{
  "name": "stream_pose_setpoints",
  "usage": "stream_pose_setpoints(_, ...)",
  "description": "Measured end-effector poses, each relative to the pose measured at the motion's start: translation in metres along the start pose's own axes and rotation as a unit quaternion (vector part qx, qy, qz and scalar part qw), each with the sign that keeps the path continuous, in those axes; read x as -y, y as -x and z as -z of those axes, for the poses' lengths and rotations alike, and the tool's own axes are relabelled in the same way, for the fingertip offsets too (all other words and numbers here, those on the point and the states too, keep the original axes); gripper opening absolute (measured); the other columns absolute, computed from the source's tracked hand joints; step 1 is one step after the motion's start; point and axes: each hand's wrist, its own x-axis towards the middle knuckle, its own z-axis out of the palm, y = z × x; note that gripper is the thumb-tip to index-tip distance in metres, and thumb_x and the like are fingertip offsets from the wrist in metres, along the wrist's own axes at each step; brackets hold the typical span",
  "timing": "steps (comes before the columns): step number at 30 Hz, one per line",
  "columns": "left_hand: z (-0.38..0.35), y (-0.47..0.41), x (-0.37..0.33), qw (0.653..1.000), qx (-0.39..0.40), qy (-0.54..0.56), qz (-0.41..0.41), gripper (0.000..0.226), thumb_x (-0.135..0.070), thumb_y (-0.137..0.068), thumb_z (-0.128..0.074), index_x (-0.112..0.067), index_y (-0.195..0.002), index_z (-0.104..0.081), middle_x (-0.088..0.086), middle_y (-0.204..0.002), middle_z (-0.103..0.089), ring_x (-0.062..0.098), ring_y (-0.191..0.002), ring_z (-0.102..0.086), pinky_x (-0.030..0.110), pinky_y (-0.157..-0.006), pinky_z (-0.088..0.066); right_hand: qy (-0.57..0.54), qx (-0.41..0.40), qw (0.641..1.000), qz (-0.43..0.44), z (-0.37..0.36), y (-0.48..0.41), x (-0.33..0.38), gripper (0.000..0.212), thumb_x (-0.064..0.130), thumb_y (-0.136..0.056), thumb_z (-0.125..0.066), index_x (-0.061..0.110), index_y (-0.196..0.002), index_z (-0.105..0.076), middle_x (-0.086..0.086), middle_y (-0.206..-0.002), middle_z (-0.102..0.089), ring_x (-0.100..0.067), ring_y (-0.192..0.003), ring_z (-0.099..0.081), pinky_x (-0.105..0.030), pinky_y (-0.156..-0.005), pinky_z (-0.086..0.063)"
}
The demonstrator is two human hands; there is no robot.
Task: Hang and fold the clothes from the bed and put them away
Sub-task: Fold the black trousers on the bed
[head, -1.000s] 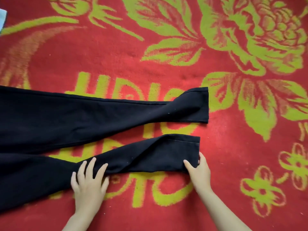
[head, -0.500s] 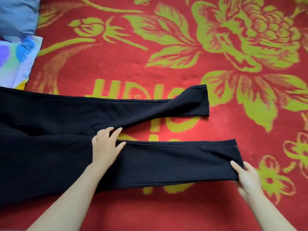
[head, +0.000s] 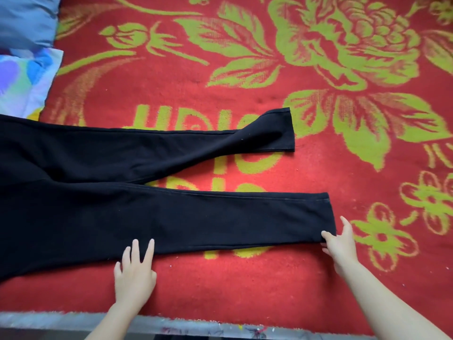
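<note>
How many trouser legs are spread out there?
2. The far leg lies higher in view, twisted near its cuff. The near leg lies flat, left hand touching its edge, right hand pinching its cuff.

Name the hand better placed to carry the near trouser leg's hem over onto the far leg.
Right. The right hand pinches the near hem corner of the black trousers; the left hand lies flat mid-leg, probably only good for steadying.

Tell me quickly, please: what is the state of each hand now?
Left hand: open, straight fingers resting on the near leg of the black trousers.
Right hand: pinches the hem corner of that leg.
</note>
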Motion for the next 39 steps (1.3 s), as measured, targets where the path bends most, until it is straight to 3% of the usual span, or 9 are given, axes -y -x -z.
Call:
stream_pose_setpoints(4,0.007,-0.009,-0.006,0.998,0.031,-0.057,0.021,0.072,-0.035,-0.090,-0.050,-0.029,-0.151,-0.010,0.011,-0.156,-0.014,0.025,-0.140,-0.021,0.037,-0.109,-0.026,0.250,-0.047,0.963,0.091,-0.006,-0.001,0.013,0.055,0.010,-0.087,-0.052,0.015,-0.140,-0.039,-0.023,-0.133,-0.039,-0.037,-0.123,-0.038,-0.040,-0.101,-0.033)
stream_pose_setpoints(11,0.013,-0.021,-0.008,0.994,0.070,-0.083,0.007,0.070,-0.044,-0.093,-0.046,-0.032,-0.150,-0.009,0.006,-0.152,-0.020,0.019,-0.132,-0.033,0.028,-0.099,-0.037,0.339,-0.060,0.915,0.213,-0.045,-0.001,0.081,0.036,0.015,-0.090,-0.050,0.013,-0.126,-0.055,-0.014,-0.143,-0.033,-0.032,-0.130,-0.027,-0.041,-0.103,-0.029)
stream_pose_setpoints(17,0.032,-0.053,-0.011,1.000,0.013,0.002,0.017,0.049,-0.036,-0.094,-0.042,-0.032,-0.142,-0.035,0.000,-0.144,-0.037,0.018,-0.127,-0.039,0.031,-0.099,-0.036,0.160,0.037,0.966,0.202,-0.084,-0.023,0.147,0.050,0.027,-0.095,-0.051,0.005,-0.138,-0.039,-0.014,-0.140,-0.043,-0.030,-0.128,-0.041,-0.036,-0.102,-0.032)
stream_pose_setpoints(21,0.033,-0.075,-0.030,1.000,0.023,0.015,0.002,0.069,-0.044,-0.095,-0.042,-0.034,-0.150,-0.001,0.011,-0.158,-0.001,0.028,-0.143,-0.009,0.036,-0.109,-0.026,0.030,0.059,0.994,0.082,-0.099,-0.044,0.174,0.050,0.030,-0.093,-0.052,0.003,-0.134,-0.038,-0.011,-0.113,-0.052,-0.029,-0.105,-0.055,-0.043,-0.097,-0.043)
stream_pose_setpoints(25,0.021,-0.084,-0.032,0.996,0.088,0.008,-0.020,0.072,-0.051,-0.095,-0.036,-0.040,-0.147,0.014,0.011,-0.156,0.018,0.033,-0.144,0.008,0.038,-0.114,-0.020,-0.044,0.039,0.998,0.023,-0.112,-0.059,0.192,0.048,0.017,-0.090,-0.061,-0.006,-0.128,-0.040,-0.021,-0.128,-0.052,-0.038,-0.116,-0.054,-0.048,-0.098,-0.045)
stream_pose_setpoints(29,0.022,-0.092,-0.024,0.989,0.142,0.003,-0.042,0.075,-0.054,-0.094,-0.036,-0.042,-0.145,0.019,0.011,-0.155,0.023,0.033,-0.144,0.011,0.036,-0.110,-0.026,-0.064,-0.002,0.998,-0.014,-0.119,-0.074,0.193,0.046,0.011,-0.081,-0.073,-0.006,-0.116,-0.048,-0.010,-0.090,-0.051,-0.028,-0.082,-0.055,-0.039,-0.089,-0.048)
stream_pose_setpoints(32,0.033,-0.098,-0.024,0.981,0.186,-0.002,-0.047,0.080,-0.052,-0.091,-0.042,-0.045,-0.144,0.018,0.010,-0.155,0.023,0.034,-0.144,0.011,0.036,-0.106,-0.031,-0.063,-0.010,0.998,-0.023,-0.112,-0.082,0.190,0.022,0.013,-0.083,-0.072,0.004,-0.088,-0.053,-0.004,-0.070,-0.046,-0.018,-0.056,-0.041,-0.031,-0.068,-0.045)
stream_pose_setpoints(36,0.048,-0.103,-0.026,0.968,0.247,0.010,-0.040,0.083,-0.048,-0.090,-0.045,-0.045,-0.144,0.017,0.009,-0.154,0.027,0.034,-0.144,0.013,0.041,-0.107,-0.030,-0.111,0.035,0.993,-0.014,-0.086,-0.088,0.193,0.012,0.005,-0.088,-0.061,0.009,-0.091,-0.050,-0.011,-0.084,-0.058,-0.013,-0.045,-0.060,-0.020,-0.042,-0.047)
stream_pose_setpoints(39,0.054,-0.108,-0.026,0.959,0.279,0.018,-0.038,0.084,-0.046,-0.090,-0.047,-0.045,-0.144,0.018,0.009,-0.153,0.029,0.033,-0.144,0.015,0.045,-0.109,-0.027,-0.111,0.009,0.994,0.001,-0.057,-0.089,0.185,0.027,-0.003,-0.087,-0.060,0.013,-0.074,-0.041,-0.012,-0.069,-0.052,-0.008,-0.027,-0.052,-0.013,-0.029,-0.037)
